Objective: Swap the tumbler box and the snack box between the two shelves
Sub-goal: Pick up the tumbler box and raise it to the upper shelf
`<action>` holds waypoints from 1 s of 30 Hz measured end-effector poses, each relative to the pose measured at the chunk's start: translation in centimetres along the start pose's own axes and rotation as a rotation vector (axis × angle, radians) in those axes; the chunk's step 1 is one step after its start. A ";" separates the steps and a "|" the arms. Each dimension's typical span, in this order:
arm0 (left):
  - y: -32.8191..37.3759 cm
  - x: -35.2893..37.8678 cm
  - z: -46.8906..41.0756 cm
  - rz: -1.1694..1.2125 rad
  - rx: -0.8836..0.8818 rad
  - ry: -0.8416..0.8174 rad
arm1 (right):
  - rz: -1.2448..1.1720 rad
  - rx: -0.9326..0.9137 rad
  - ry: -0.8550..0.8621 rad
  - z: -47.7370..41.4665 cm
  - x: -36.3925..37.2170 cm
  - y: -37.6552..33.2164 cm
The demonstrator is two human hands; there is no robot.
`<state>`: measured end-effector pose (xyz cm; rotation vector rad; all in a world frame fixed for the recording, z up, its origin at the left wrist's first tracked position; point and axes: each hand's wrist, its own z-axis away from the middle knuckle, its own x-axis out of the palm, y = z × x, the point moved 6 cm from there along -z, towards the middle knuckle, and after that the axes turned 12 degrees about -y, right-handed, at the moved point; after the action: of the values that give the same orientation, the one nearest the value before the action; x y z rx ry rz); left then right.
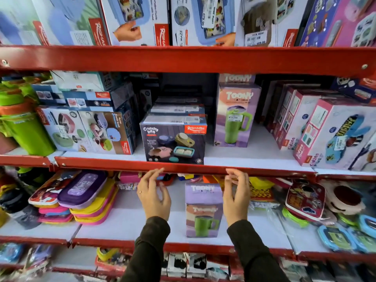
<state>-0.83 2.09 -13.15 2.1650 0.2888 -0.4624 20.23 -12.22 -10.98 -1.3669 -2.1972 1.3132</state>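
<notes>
A dark "Crunchy bite" snack box stands at the front edge of the middle shelf. A purple "Toony" tumbler box with a green mug picture stands upright on the lower shelf. Another, taller Toony tumbler box stands on the middle shelf, right of the snack box. My left hand is open, left of the lower tumbler box and just under the middle shelf's red lip. My right hand is open, beside the tumbler box's upper right corner. Neither hand holds anything.
Stacked lunch boxes sit left of the snack box, Kidzee boxes to the right. Colourful flat cases lie at lower left, patterned containers at lower right. Green bottles stand far left.
</notes>
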 end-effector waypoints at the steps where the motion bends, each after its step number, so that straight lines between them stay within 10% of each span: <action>1: -0.4 1.1 1.5 0.026 -0.034 -0.068 | -0.005 0.030 0.000 1.4 -0.3 1.2; 10: -3.3 10.2 10.6 0.272 -0.569 -0.834 | -0.045 0.727 -0.590 10.1 2.9 12.3; 30: 5.4 3.0 7.7 0.463 -0.147 -0.302 | -0.071 0.279 -0.199 7.9 -6.0 1.4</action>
<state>2.20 -7.20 -14.69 1.9052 -0.3310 -0.4738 19.49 -21.36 -15.12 -1.0871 -2.0594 1.7161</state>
